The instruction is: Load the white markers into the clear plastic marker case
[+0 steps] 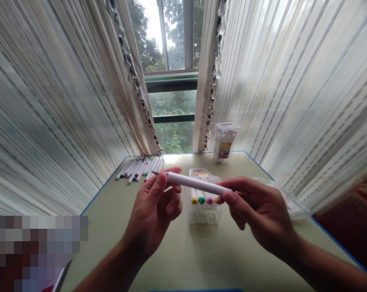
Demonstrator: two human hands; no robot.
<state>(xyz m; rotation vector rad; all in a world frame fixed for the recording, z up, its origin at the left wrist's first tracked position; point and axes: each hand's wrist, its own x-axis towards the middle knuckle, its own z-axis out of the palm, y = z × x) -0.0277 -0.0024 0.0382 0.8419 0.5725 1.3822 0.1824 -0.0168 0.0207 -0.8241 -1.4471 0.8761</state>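
A white marker pen (198, 183) is held up over the table, its dark tip bare and pointing left. My left hand (154, 207) pinches it near the tip between thumb and fingers. At the other end, my right hand (256, 202) grips the barrel with thumb and forefinger. Behind and below the pen stands a clear plastic case (203, 217) with several markers in it. Their end caps show yellow, green and pink, and one green-ended marker (201, 200) sits near the middle. The pen and my right fingers hide part of the case.
Several white markers (141, 168) with coloured ends lie in a group at the back left of the table (110, 231). A clear labelled box (225, 144) stands upright at the back right. Behind my right hand lies a clear plastic piece (295, 205). Curtains (62, 101) hang on both sides.
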